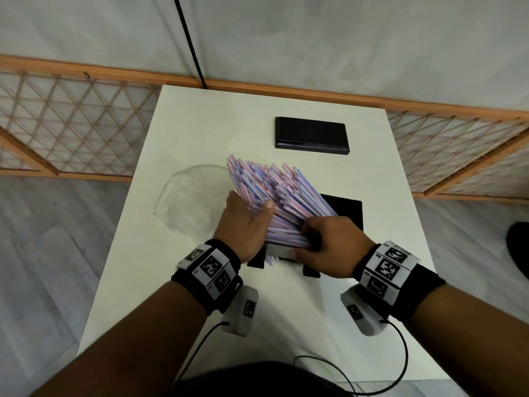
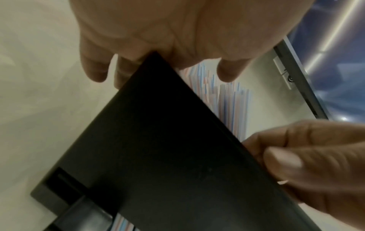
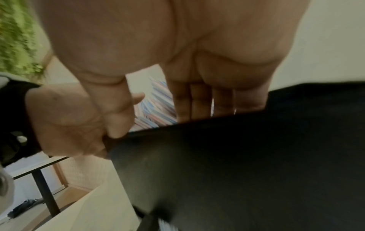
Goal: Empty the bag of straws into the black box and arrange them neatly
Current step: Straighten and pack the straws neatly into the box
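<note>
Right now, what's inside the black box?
A big bunch of pink-and-blue striped straws, leaning out of the black box. The left hand and right hand cover their lower ends, so the box floor is hidden.

Left hand [image 2: 168, 31] at top, fingers [image 2: 94, 70] left of the black box [image 2: 158, 148] rim and thumb right, straddling pink-and-blue striped straws [image 2: 233, 100]. Box wall fills centre, tilted. Right hand [image 2: 316, 164] lower right, thumb against box edge. White table [image 2: 39, 93] beneath.
</note>
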### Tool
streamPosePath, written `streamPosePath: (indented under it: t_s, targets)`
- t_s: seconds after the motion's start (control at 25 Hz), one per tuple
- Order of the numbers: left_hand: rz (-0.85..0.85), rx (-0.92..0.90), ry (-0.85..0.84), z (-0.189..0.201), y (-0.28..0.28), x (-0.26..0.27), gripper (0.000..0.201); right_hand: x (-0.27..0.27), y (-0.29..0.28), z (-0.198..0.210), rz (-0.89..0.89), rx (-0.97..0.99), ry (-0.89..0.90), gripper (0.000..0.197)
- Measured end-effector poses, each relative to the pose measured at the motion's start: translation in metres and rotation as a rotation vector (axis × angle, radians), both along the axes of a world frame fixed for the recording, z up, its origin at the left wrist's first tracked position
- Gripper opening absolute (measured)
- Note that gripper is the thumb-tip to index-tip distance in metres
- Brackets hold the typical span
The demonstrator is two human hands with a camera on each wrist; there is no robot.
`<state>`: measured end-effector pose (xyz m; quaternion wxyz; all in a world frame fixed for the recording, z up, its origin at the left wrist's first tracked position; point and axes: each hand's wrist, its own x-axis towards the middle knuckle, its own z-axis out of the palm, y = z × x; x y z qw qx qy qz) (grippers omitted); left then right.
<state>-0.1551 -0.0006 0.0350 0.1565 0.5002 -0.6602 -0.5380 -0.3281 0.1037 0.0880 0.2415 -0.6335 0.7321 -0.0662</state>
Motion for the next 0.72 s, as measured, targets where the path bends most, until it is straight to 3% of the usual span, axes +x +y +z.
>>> streamPosePath:
  t_s: [0.08, 0.2, 0.24, 0.32, 0.56, 0.72]
  targets:
    - [-0.002, 0.013, -0.009, 0.002, 0.0, -0.002, 0.121, 0.0, 0.0, -0.006, 0.04, 0.083, -0.025, 0.04]
    - [0.114, -0.023, -0.012, 0.013, 0.002, -0.002, 0.064, -0.003, -0.006, -0.011, 0.075, 0.118, 0.091, 0.037]
    - [0.154, -0.026, -0.005, 0.018, 0.002, -0.003, 0.054, -0.003, -0.007, -0.012, 0.076, 0.15, 0.148, 0.04]
    - [0.182, -0.01, 0.028, 0.02, 0.005, -0.003, 0.052, -0.003, -0.009, -0.016, 0.084, 0.185, 0.19, 0.044]
    - [0.244, 0.072, 0.082, 0.014, 0.005, -0.003, 0.053, 0.002, -0.013, -0.02, 0.101, 0.21, 0.095, 0.046]
    - [0.318, 0.175, 0.154, 0.015, 0.002, -0.003, 0.052, 0.012, -0.019, -0.02, 0.132, 0.18, 0.059, 0.04]
